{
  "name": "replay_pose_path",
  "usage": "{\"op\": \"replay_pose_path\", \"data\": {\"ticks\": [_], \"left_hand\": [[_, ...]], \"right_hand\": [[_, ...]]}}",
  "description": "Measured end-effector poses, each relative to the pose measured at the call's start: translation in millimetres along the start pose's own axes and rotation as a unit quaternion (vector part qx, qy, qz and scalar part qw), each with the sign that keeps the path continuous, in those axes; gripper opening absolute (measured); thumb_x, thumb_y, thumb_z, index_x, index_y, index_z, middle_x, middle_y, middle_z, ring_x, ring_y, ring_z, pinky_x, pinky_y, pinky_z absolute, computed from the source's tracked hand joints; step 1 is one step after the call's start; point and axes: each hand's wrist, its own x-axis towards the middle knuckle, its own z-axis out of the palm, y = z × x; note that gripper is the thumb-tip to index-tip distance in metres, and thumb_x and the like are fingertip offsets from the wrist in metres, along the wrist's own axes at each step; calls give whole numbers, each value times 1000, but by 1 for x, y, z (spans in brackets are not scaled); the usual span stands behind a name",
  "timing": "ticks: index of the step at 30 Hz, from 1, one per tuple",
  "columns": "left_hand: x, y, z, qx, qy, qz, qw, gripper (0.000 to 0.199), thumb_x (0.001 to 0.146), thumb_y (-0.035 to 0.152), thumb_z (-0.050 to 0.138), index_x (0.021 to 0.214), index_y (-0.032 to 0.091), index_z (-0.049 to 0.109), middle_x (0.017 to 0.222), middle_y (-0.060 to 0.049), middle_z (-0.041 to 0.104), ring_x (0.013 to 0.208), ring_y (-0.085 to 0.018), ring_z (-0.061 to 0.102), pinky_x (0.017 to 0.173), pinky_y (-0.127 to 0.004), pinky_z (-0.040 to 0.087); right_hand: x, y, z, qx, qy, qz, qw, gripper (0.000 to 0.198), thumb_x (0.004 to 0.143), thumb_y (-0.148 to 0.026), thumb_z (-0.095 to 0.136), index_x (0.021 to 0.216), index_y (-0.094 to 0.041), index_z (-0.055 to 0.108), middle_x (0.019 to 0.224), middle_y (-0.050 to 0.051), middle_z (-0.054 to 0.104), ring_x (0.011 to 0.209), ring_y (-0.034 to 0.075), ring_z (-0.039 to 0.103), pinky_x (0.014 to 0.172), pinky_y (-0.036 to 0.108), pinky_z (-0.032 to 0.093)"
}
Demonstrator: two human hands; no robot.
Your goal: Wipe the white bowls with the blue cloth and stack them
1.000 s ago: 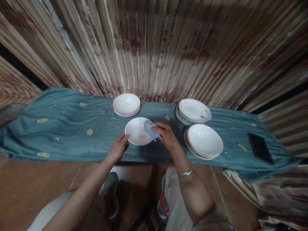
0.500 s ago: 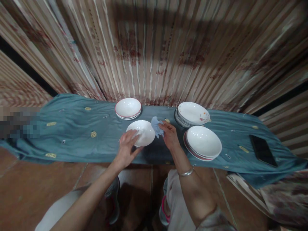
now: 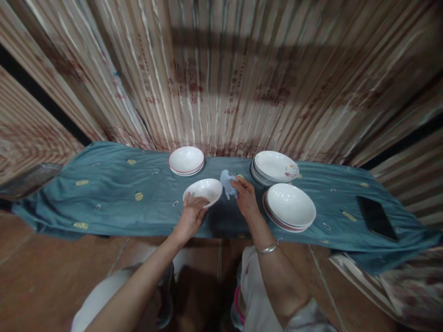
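Your left hand is now gripping and tilting the bowl, on your side of the red-rimmed stack; your right hand is pinching the cloth apart, so wiping seems to be pausing.

the white bowl looks like glazed ceramic, smooth and glossy. just right of the white bowl, the blue cloth is matt, soft and crumpled. behind the white bowl, the red-rimmed bowls show the same shiny glaze, as do the patterned plates and large bowls to its right. beneath the white bowl, the tablecloth is wrinkled fabric with a faint sheen. nearer than the white bowl, the bracelet is polished silvery metal; the floor is probably tile, its finish blurred by shadow.
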Motion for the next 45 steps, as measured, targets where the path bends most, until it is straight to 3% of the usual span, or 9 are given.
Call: {"op": "replay_pose_path", "data": {"ticks": [3, 7, 14, 20, 23, 28, 31, 36, 45], "left_hand": [[2, 6, -1, -98, 53, -78, 991, 11, 72, 35, 73, 75, 25, 77, 89, -5, 77, 98, -28, 66, 118, -51, 23], [4, 14, -5, -287, 78, -175, 938, 27, 62, 39, 83, 75, 16, 77, 71, -6, 75, 77, -25, 68, 88, -40, 52], [7, 28, -4, -483, 100, -264, 829, 20, 64, 21, 83, 79, 10, 76, 80, -13, 78, 90, -28, 73, 86, -36, 58], [9, 25, 6, -509, 85, -289, 807, 13, 67, 16, 79, 77, 10, 74, 79, -13, 78, 90, -28, 74, 88, -37, 58], [10, 26, 9, -509, 80, -269, 813, 17, 67, 20, 79, 80, 10, 74, 79, -11, 78, 89, -27, 74, 86, -36, 57], [12, 27, 13, -503, 104, -247, 822, 26, 75, 37, 76, 86, 14, 73, 86, -7, 78, 93, -23, 72, 84, -30, 56], [12, 26, 16, -504, 119, -244, 820, 32, 76, 42, 75, 92, 15, 71, 91, -6, 77, 99, -22, 70, 88, -30, 54], [12, 23, 19, -510, 123, -242, 816, 32, 71, 39, 79, 85, 12, 70, 81, -9, 76, 99, -26, 71, 90, -36, 54], [15, 15, 14, -530, 157, -266, 790, 24, 79, 30, 72, 90, 9, 71, 95, -15, 77, 112, -30, 67, 99, -40, 53]], "right_hand": [[0, -2, -1, -3, -1, -7, 1000, 27, 61, -41, 79, 78, -21, 72, 66, -4, 63, 61, 12, 55, 57, 26, 42], [0, -4, -3, -7, 15, -15, 1000, 26, 63, -41, 76, 80, -21, 72, 68, -3, 65, 60, 13, 54, 54, 26, 42], [5, 3, -6, -35, 34, -48, 998, 32, 65, -45, 75, 89, -23, 74, 101, 3, 74, 94, 22, 65, 80, 34, 51], [-6, -5, 1, -142, -39, -138, 979, 25, 78, -43, 68, 91, -22, 73, 133, 8, 64, 124, 27, 57, 107, 44, 42], [-22, -9, 11, -294, -116, -218, 923, 25, 90, -36, 56, 104, -23, 71, 140, 9, 59, 133, 25, 51, 114, 44, 35], [-46, -1, 31, -517, -214, -321, 764, 40, 95, -34, 51, 132, -22, 60, 154, 9, 43, 151, 28, 19, 121, 52, 19], [-47, 3, 35, -565, -211, -318, 731, 48, 97, -37, 49, 142, -22, 51, 156, 8, 41, 151, 30, 16, 121, 54, 16], [-30, 2, 30, -534, -186, -279, 776, 59, 99, -42, 42, 153, -18, 34, 154, 11, 44, 149, 26, 25, 121, 48, 21], [9, 25, 9, -378, -101, -124, 912, 53, 96, -53, 38, 133, -19, 58, 148, 10, 50, 141, 21, 42, 121, 41, 26]]}}
